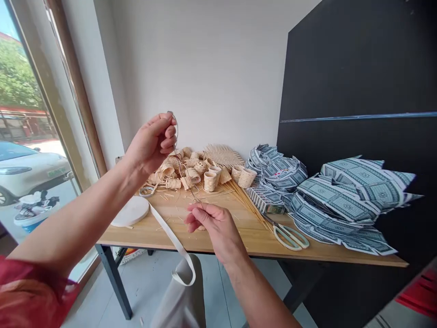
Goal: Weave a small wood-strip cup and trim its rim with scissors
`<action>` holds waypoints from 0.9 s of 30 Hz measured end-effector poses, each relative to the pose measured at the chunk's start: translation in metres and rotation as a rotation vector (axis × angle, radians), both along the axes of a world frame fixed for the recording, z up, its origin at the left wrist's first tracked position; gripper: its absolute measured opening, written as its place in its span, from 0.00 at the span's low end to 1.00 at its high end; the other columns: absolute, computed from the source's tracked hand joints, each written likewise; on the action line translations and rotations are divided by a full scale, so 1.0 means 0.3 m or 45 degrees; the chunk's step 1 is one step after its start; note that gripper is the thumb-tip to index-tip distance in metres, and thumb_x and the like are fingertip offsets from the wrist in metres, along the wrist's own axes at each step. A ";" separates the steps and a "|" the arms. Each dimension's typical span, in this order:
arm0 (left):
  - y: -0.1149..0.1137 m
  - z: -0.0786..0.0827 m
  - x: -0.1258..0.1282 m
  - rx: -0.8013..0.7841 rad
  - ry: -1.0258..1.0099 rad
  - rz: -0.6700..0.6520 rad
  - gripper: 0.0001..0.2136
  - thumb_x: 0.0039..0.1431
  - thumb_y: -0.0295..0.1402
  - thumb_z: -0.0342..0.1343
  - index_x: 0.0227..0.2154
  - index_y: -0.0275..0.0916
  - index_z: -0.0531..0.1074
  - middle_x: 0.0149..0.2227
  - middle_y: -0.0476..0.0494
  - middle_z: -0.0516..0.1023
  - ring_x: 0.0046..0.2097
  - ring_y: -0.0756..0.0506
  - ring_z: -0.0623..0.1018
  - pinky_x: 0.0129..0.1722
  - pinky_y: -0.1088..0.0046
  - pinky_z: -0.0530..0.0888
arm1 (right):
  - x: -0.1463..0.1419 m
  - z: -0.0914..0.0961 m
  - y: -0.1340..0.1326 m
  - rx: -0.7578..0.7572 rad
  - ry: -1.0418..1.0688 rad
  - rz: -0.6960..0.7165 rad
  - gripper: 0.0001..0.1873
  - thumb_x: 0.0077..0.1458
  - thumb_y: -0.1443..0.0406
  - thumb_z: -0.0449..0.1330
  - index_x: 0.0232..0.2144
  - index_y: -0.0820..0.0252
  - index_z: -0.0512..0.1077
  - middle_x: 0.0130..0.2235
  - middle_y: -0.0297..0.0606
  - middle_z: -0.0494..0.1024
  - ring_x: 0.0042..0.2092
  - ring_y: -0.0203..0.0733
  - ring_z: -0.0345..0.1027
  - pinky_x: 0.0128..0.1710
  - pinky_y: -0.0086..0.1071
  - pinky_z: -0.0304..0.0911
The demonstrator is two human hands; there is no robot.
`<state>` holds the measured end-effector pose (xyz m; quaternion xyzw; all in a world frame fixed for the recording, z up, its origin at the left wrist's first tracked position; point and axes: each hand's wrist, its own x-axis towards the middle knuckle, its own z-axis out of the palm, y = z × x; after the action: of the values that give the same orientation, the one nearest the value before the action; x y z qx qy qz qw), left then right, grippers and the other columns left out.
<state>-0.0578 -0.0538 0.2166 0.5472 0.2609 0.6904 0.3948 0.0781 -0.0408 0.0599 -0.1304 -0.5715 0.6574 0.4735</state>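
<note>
My left hand [150, 143] is raised above the table's left side, its fingertips pinching a thin silvery wire [176, 150]. The wire runs down across the woven pieces to my right hand [211, 222], which pinches its lower part above the wooden tabletop [164, 209]. Just beyond my hands lies a heap of pale woven bamboo cups and loose strips [191, 171]. A flat woven bamboo mat [223, 156] stands behind the heap. A white strap [172, 237] lies below my left forearm and hangs over the table's front edge.
A white round disc [129, 211] lies at the table's left. A bamboo stick bundle [247, 202], pale-handled scissors [290, 238] and stacks of blue-and-white patterned folded paper [341, 200] fill the right. A black panel [355, 91] stands behind them, and a window [34, 114] is at left.
</note>
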 end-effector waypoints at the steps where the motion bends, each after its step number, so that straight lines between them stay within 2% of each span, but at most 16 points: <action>1: -0.010 -0.024 -0.004 -0.017 -0.030 0.003 0.12 0.59 0.25 0.47 0.20 0.34 0.65 0.14 0.56 0.59 0.12 0.60 0.57 0.11 0.86 0.50 | 0.024 -0.009 -0.006 0.011 0.012 0.000 0.14 0.47 0.56 0.63 0.29 0.62 0.75 0.24 0.35 0.76 0.21 0.32 0.67 0.25 0.26 0.62; 3: -0.028 -0.078 -0.014 -0.044 -0.109 0.012 0.12 0.59 0.25 0.47 0.20 0.34 0.65 0.14 0.56 0.59 0.12 0.60 0.57 0.11 0.86 0.50 | 0.069 -0.026 -0.014 0.029 0.011 -0.034 0.16 0.48 0.54 0.62 0.31 0.61 0.76 0.24 0.35 0.77 0.22 0.32 0.68 0.26 0.27 0.63; 7: -0.055 -0.212 -0.034 -0.095 -0.256 0.075 0.14 0.61 0.23 0.43 0.21 0.33 0.66 0.13 0.56 0.57 0.12 0.60 0.57 0.11 0.87 0.52 | 0.139 -0.065 -0.020 0.019 0.010 -0.217 0.14 0.47 0.55 0.63 0.31 0.59 0.77 0.26 0.35 0.77 0.22 0.32 0.67 0.29 0.29 0.63; 13: -0.124 -0.449 -0.028 -0.420 -0.476 0.091 0.14 0.62 0.23 0.41 0.22 0.33 0.66 0.14 0.56 0.57 0.12 0.59 0.58 0.10 0.87 0.53 | 0.190 -0.118 -0.049 -0.035 0.148 -0.468 0.06 0.43 0.61 0.65 0.24 0.57 0.78 0.26 0.34 0.77 0.21 0.31 0.63 0.29 0.31 0.62; 16: -0.166 -0.533 0.007 -0.552 -0.633 0.049 0.15 0.63 0.22 0.38 0.23 0.33 0.66 0.15 0.57 0.56 0.12 0.60 0.58 0.11 0.87 0.54 | 0.178 -0.138 -0.060 -0.111 0.256 -0.500 0.06 0.42 0.61 0.65 0.23 0.57 0.76 0.25 0.33 0.76 0.21 0.30 0.61 0.27 0.30 0.60; 18: -0.188 -0.561 0.039 -0.599 -0.732 -0.051 0.17 0.64 0.23 0.36 0.24 0.33 0.65 0.15 0.57 0.56 0.12 0.60 0.58 0.11 0.87 0.54 | 0.160 -0.156 -0.063 -0.156 0.274 -0.468 0.06 0.41 0.60 0.65 0.22 0.57 0.75 0.25 0.32 0.75 0.21 0.30 0.60 0.26 0.29 0.59; 22: -0.201 -0.577 0.092 -0.607 -0.863 -0.242 0.19 0.66 0.25 0.32 0.25 0.33 0.65 0.15 0.57 0.57 0.13 0.60 0.60 0.11 0.88 0.55 | 0.124 -0.204 -0.086 -0.211 0.208 -0.385 0.07 0.44 0.60 0.64 0.24 0.56 0.75 0.27 0.30 0.73 0.25 0.30 0.63 0.30 0.28 0.60; 25: -0.193 -0.588 0.108 -0.584 -0.929 -0.290 0.17 0.66 0.28 0.33 0.26 0.34 0.64 0.19 0.55 0.64 0.13 0.61 0.58 0.10 0.89 0.55 | 0.100 -0.237 -0.123 -0.187 0.040 -0.225 0.08 0.45 0.60 0.64 0.27 0.58 0.76 0.30 0.35 0.76 0.34 0.36 0.68 0.39 0.31 0.61; 27: -0.185 -0.599 0.113 -0.565 -0.951 -0.283 0.16 0.66 0.29 0.34 0.27 0.34 0.64 0.23 0.52 0.69 0.13 0.62 0.57 0.10 0.90 0.55 | 0.084 -0.255 -0.148 -0.132 -0.088 -0.081 0.11 0.46 0.59 0.63 0.33 0.58 0.75 0.38 0.38 0.77 0.43 0.42 0.67 0.44 0.34 0.60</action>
<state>-0.0240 -0.1094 0.0369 0.1872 0.1816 0.7213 0.6416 0.1032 -0.0851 -0.0165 -0.1954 -0.5481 0.6659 0.4668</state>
